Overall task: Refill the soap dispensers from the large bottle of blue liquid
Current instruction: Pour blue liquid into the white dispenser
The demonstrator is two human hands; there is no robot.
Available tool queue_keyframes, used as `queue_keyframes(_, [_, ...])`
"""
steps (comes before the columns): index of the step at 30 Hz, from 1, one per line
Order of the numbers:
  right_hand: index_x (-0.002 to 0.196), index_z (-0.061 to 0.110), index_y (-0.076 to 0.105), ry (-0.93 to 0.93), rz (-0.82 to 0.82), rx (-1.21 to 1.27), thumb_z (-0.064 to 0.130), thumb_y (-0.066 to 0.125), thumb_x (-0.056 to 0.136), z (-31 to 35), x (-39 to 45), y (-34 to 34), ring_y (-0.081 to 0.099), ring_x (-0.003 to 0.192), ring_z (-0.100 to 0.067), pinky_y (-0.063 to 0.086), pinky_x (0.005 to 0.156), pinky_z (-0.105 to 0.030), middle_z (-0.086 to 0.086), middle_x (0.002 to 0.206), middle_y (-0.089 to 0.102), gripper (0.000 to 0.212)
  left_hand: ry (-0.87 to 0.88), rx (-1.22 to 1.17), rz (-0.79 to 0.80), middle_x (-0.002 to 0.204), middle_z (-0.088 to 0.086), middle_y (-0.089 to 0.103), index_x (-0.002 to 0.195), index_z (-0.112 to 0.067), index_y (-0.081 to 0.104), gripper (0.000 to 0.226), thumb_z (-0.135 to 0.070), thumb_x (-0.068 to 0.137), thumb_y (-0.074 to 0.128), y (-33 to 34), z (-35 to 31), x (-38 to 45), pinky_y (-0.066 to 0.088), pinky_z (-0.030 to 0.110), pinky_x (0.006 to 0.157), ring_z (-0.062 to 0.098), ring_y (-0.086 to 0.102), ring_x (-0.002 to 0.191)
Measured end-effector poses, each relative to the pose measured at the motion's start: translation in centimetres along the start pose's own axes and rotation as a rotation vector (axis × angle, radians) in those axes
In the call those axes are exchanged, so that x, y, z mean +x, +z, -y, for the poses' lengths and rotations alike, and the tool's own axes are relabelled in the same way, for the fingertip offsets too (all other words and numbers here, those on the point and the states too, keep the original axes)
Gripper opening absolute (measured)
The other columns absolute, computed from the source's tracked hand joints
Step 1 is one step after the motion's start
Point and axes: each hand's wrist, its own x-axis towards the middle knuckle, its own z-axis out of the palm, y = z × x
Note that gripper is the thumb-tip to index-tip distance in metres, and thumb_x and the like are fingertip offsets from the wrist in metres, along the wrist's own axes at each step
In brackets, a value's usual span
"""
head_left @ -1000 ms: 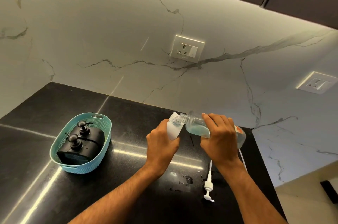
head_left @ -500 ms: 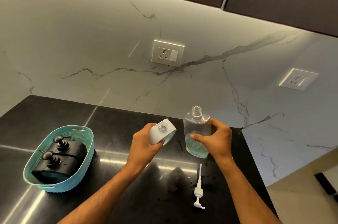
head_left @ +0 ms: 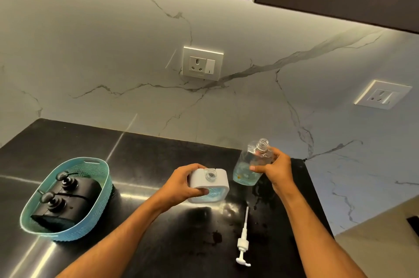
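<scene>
Evidently I was between pours: the large bottle point(head_left: 251, 164) stood nearly upright in my right hand point(head_left: 275, 167), its open neck tipped a little away from me, with only a shallow pool of blue liquid left at its base. My right fingers were curled round its middle and the thumb pressed against the near side, a full closed grasp. My left hand point(head_left: 181, 183) gripped the white dispenser point(head_left: 209, 184) from its left side, thumb on the front face and fingers wrapped behind, holding it on or just above the black counter point(head_left: 158, 155) with its uncapped mouth facing up. Blue showed through its lower window. The white pump point(head_left: 243, 240) lay loose on the counter near me. I judged the next move called for setting the bottle down and screwing that pump back in. Two black dispensers point(head_left: 65, 196) waited in the teal basket point(head_left: 95, 209), well to the left.
</scene>
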Motion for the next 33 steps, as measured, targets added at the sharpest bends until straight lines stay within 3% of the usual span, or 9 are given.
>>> queue_keyframes(3, [0.108, 0.021, 0.07, 0.034, -0.002, 0.024, -0.013, 0.091, 0.053, -1.3, 1.1, -0.2, 0.074, 0.097, -0.02, 0.062, 0.071, -0.027, -0.001, 0.103, 0.076, 0.068, -0.046, 0.001, 0.025, 0.114, -0.015, 0.07, 0.116, -0.031, 0.066, 0.048, -0.011, 0.078, 0.087, 0.3, 0.6, 0.3, 0.06, 0.025, 0.086, 0.006, 0.065, 0.114])
queue_keyframes(8, [0.122, 0.012, 0.067, 0.081, 0.003, 0.043, -0.012, 0.091, 0.054, -3.4, 2.6, -0.3, 0.072, 0.104, -0.024, 0.062, 0.086, -0.043, -0.004, 0.11, 0.075, 0.076, -0.068, 0.036, 0.054, 0.117, -0.006, 0.07, 0.117, -0.022, 0.065, 0.047, -0.005, 0.077, 0.084, 0.5, 1.6, 0.5, 0.06, 0.034, 0.093, 0.013, 0.066, 0.115])
queue_keyframes(12, [0.127, 0.013, 0.065, 0.104, 0.003, 0.059, -0.01, 0.092, 0.055, -4.4, 3.3, -0.1, 0.071, 0.107, -0.022, 0.062, 0.086, -0.042, -0.003, 0.114, 0.074, 0.08, -0.096, 0.044, 0.035, 0.119, -0.003, 0.069, 0.116, -0.021, 0.064, 0.047, -0.002, 0.077, 0.083, 0.7, 2.5, 0.9, 0.059, 0.038, 0.095, 0.016, 0.064, 0.117])
queue_keyframes(18, [0.114, 0.025, 0.067, 0.132, 0.024, 0.078, -0.015, 0.089, 0.054, -5.3, 3.7, 0.1, 0.071, 0.105, -0.02, 0.061, 0.076, -0.03, -0.001, 0.111, 0.074, 0.075, -0.114, 0.035, 0.02, 0.117, -0.005, 0.069, 0.113, -0.023, 0.065, 0.047, 0.0, 0.076, 0.082, 1.0, 3.8, 1.5, 0.06, 0.034, 0.093, 0.013, 0.065, 0.115])
queue_keyframes(24, [0.127, 0.021, 0.062, 0.133, 0.066, 0.081, -0.011, 0.09, 0.057, -5.3, 3.5, -0.3, 0.069, 0.107, -0.012, 0.06, 0.072, -0.021, 0.003, 0.116, 0.072, 0.081, -0.144, 0.019, 0.02, 0.118, -0.001, 0.069, 0.114, -0.019, 0.064, 0.048, 0.004, 0.075, 0.081, 1.2, 5.0, 1.6, 0.059, 0.036, 0.094, 0.016, 0.064, 0.115])
queue_keyframes(33, [0.138, 0.015, 0.059, 0.121, 0.119, 0.072, -0.012, 0.087, 0.063, -5.0, 2.9, -0.4, 0.069, 0.114, -0.017, 0.06, 0.086, -0.032, 0.0, 0.122, 0.072, 0.085, -0.131, 0.001, 0.074, 0.118, -0.003, 0.068, 0.115, -0.02, 0.064, 0.049, 0.006, 0.075, 0.078, 0.8, 5.5, 1.5, 0.06, 0.029, 0.088, 0.012, 0.065, 0.114])
